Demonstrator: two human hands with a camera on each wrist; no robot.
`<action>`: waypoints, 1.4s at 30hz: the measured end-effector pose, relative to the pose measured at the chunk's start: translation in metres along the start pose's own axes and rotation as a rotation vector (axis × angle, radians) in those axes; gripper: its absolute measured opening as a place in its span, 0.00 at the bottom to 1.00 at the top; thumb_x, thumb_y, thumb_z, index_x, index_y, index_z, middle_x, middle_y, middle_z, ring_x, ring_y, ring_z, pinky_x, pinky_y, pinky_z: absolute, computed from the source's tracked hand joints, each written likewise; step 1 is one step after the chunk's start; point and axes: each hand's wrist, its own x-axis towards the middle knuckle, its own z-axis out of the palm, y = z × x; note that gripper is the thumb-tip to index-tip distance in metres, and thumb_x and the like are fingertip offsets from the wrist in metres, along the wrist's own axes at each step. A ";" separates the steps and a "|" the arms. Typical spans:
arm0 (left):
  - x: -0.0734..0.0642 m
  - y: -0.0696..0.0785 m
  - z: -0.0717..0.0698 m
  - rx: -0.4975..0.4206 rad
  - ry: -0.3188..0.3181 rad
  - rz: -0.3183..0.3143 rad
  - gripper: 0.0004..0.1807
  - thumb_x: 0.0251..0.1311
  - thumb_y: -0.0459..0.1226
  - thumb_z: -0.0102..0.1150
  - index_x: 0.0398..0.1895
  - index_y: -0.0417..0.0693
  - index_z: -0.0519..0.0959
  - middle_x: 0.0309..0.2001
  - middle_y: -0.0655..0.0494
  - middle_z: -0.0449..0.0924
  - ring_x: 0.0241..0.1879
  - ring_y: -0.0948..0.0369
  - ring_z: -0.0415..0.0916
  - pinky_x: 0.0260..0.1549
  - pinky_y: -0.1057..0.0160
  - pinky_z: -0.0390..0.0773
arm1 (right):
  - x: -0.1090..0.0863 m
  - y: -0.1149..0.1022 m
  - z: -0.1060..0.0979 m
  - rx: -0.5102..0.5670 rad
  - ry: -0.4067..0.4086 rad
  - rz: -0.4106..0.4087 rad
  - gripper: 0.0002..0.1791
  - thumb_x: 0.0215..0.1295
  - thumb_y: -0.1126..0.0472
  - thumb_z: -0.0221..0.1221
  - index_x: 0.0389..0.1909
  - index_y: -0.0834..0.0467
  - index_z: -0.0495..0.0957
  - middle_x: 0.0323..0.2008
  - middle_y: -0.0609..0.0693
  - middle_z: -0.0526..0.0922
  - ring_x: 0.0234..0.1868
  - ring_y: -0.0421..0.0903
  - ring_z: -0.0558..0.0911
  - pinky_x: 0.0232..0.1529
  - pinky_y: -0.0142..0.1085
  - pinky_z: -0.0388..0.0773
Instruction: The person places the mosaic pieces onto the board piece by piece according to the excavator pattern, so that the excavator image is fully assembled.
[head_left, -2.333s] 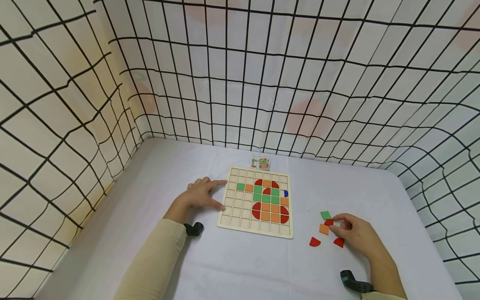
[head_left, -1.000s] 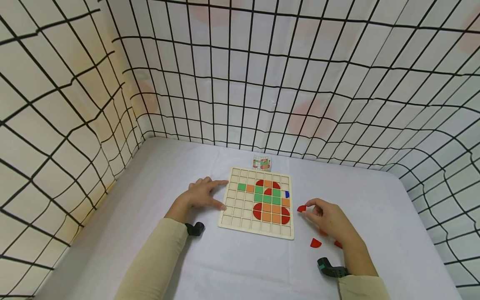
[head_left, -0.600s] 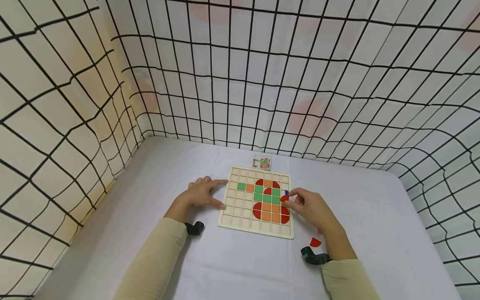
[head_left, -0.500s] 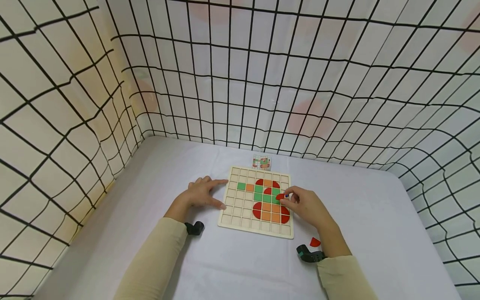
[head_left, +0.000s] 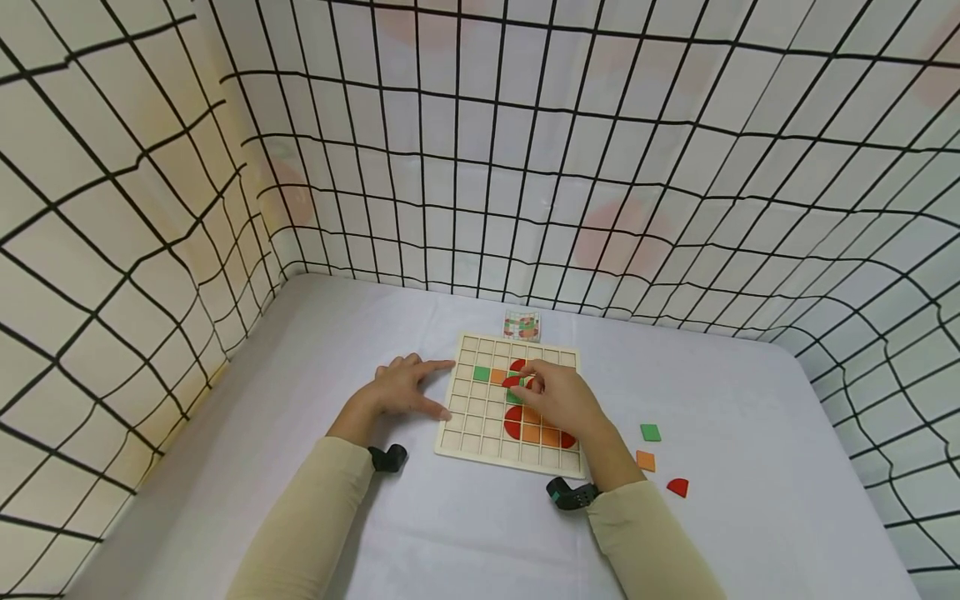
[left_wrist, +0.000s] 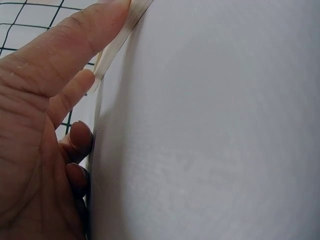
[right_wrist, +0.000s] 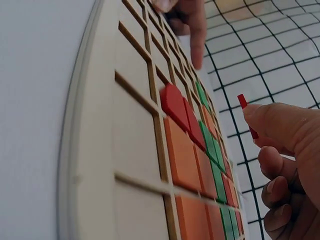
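A pale square grid board lies on the white cloth, with green, orange and red tiles set in some of its cells. My right hand pinches a red quarter-circle tile between thumb and index finger, over the upper middle of the board. In the right wrist view that red tile is seen edge-on, apart from the board. The right hand hides part of the pattern, including the blue piece's place. My left hand rests at the board's left edge, index finger and thumb spread and touching it.
Right of the board lie a loose green square, an orange square and a red quarter-circle. A small pattern card is behind the board. Black wire mesh encloses the table's back and sides.
My right hand has picked the red quarter-circle from the loose tiles and carried it left over the board. Another loose red tile is now hidden by the right sleeve. The left hand stays put.
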 end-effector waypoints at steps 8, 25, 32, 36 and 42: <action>0.001 -0.002 0.001 -0.001 0.009 0.003 0.53 0.41 0.64 0.78 0.75 0.75 0.66 0.51 0.57 0.72 0.46 0.58 0.63 0.47 0.53 0.60 | 0.019 -0.019 0.011 -0.030 -0.014 -0.034 0.14 0.67 0.47 0.67 0.47 0.49 0.82 0.22 0.44 0.74 0.22 0.41 0.70 0.25 0.34 0.65; -0.002 -0.001 -0.001 0.005 0.001 0.013 0.52 0.43 0.63 0.76 0.76 0.74 0.66 0.49 0.57 0.72 0.45 0.58 0.64 0.44 0.55 0.58 | 0.044 -0.045 0.036 -0.123 -0.065 -0.020 0.17 0.67 0.44 0.65 0.50 0.49 0.82 0.21 0.43 0.78 0.22 0.43 0.74 0.26 0.35 0.69; -0.002 0.000 -0.002 0.009 0.007 0.012 0.51 0.43 0.63 0.76 0.75 0.74 0.66 0.48 0.57 0.71 0.45 0.58 0.64 0.44 0.55 0.58 | 0.052 -0.053 0.046 -0.194 -0.072 0.022 0.16 0.68 0.44 0.65 0.50 0.48 0.82 0.31 0.44 0.86 0.28 0.44 0.77 0.29 0.37 0.72; -0.001 0.000 -0.002 0.006 0.002 0.011 0.51 0.43 0.63 0.76 0.75 0.75 0.66 0.49 0.56 0.71 0.45 0.58 0.63 0.44 0.55 0.58 | 0.052 -0.056 0.048 -0.210 -0.072 0.026 0.18 0.69 0.44 0.64 0.53 0.49 0.81 0.35 0.47 0.87 0.32 0.45 0.80 0.31 0.38 0.75; -0.002 0.001 -0.002 0.003 0.001 0.014 0.51 0.43 0.63 0.77 0.75 0.75 0.66 0.49 0.56 0.71 0.45 0.58 0.63 0.44 0.56 0.58 | 0.049 -0.056 0.049 -0.209 -0.053 0.006 0.16 0.70 0.46 0.63 0.52 0.49 0.81 0.27 0.45 0.83 0.30 0.45 0.79 0.30 0.38 0.73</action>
